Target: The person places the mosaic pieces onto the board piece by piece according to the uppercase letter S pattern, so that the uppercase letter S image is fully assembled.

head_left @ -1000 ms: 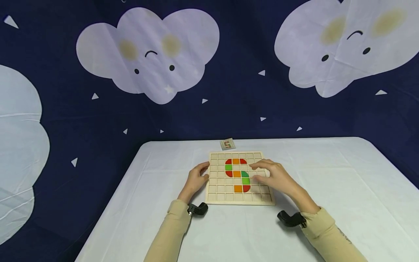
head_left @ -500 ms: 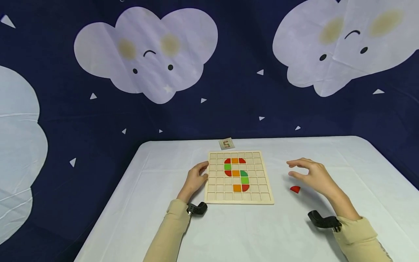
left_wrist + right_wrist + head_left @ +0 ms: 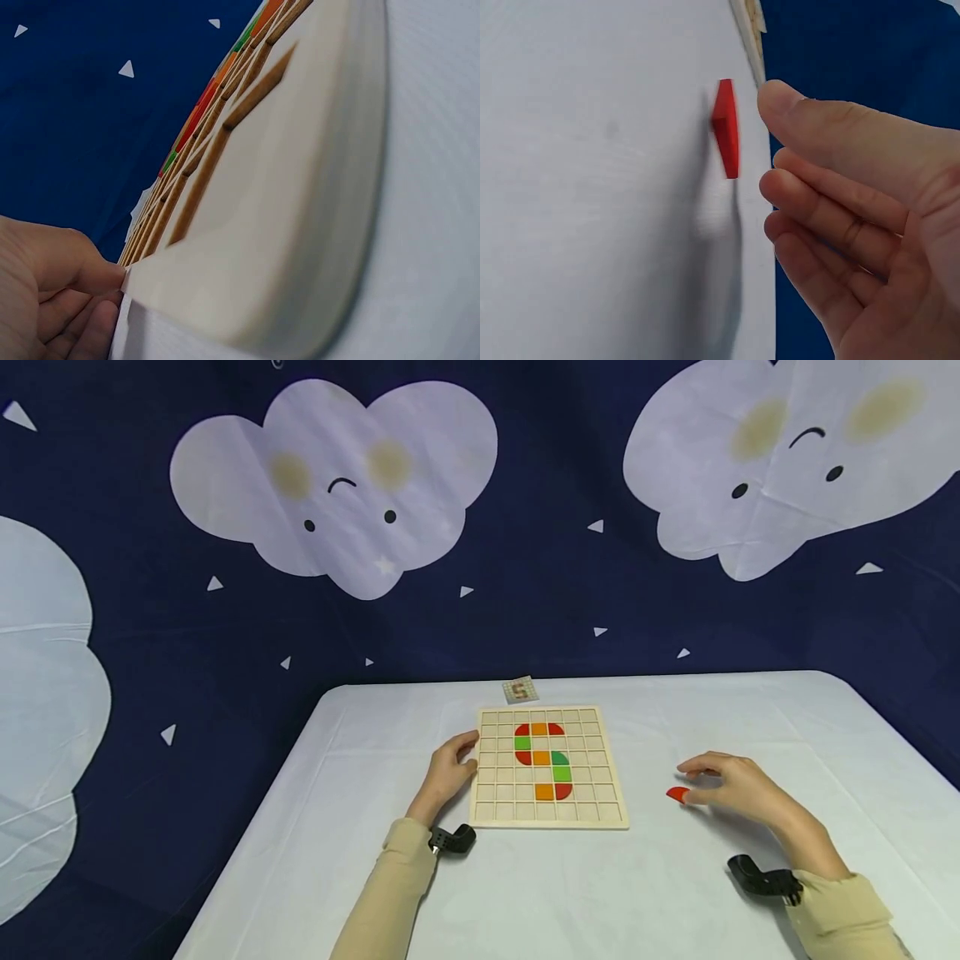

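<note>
A wooden grid board (image 3: 498, 810) lies on the table with red, orange and green tiles (image 3: 542, 758) in its cells, forming an S-like curve. At its left edge my left hand (image 3: 447, 774) grips the rim; the left wrist view shows the thumb (image 3: 97, 271) against the board's edge, with the other fingers bent below it. To the right of the board my right hand (image 3: 738, 785) hovers with thumb and fingers apart, holding nothing. Just by its thumb lies a loose red quarter-circle tile (image 3: 677, 794) on the table. In the right wrist view that tile (image 3: 727, 135) is seen apart from the fingertips.
A small card (image 3: 521, 690) with an S pattern lies behind the board, near the table's far edge. White cloth covers the table (image 3: 555, 893). A dark blue curtain (image 3: 540, 635) with clouds hangs behind it.
My right hand has moved off the board to the right, then lowered beside the red tile, which its earlier position covered. The left hand has stayed at the board's edge.
</note>
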`<state>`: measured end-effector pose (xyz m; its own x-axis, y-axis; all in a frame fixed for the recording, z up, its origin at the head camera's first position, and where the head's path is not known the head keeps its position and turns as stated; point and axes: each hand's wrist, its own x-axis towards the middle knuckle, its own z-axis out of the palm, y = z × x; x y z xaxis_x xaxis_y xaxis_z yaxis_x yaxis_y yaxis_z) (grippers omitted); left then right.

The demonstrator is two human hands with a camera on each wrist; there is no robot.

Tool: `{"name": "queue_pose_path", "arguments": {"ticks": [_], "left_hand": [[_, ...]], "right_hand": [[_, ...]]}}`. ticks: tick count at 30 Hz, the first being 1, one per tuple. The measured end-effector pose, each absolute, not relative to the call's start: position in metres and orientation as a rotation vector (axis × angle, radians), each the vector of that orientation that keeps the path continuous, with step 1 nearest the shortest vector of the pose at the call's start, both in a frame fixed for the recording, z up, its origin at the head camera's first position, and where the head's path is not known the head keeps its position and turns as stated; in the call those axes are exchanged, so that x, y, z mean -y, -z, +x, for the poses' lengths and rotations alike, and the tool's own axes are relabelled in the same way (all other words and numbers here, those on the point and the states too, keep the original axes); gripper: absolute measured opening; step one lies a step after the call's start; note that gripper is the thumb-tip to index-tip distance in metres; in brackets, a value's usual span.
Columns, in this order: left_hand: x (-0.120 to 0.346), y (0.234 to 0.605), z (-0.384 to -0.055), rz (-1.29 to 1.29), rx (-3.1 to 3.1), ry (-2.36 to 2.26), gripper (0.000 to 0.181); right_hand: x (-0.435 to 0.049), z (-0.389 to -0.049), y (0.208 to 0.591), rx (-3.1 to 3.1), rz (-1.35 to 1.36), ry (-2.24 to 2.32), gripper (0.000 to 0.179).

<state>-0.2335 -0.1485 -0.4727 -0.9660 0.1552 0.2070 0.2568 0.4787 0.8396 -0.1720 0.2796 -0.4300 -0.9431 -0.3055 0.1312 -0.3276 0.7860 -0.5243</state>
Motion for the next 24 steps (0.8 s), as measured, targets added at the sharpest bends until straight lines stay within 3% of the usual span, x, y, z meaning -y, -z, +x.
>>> {"name": "queue_pose_path", "arguments": {"ticks": [14,24], "left_hand": [[0.149,0.472,-0.234,-0.374,2.606,1.505,0.048],[0.148,0.471,-0.232,-0.374,2.602,1.512,0.048]], "right_hand": [[-0.276,-0.176,0.446,2.825,0.623,-0.784,0.028],[-0.275,-0.176,0.448,2.767,0.605,-0.806,0.035]]}}
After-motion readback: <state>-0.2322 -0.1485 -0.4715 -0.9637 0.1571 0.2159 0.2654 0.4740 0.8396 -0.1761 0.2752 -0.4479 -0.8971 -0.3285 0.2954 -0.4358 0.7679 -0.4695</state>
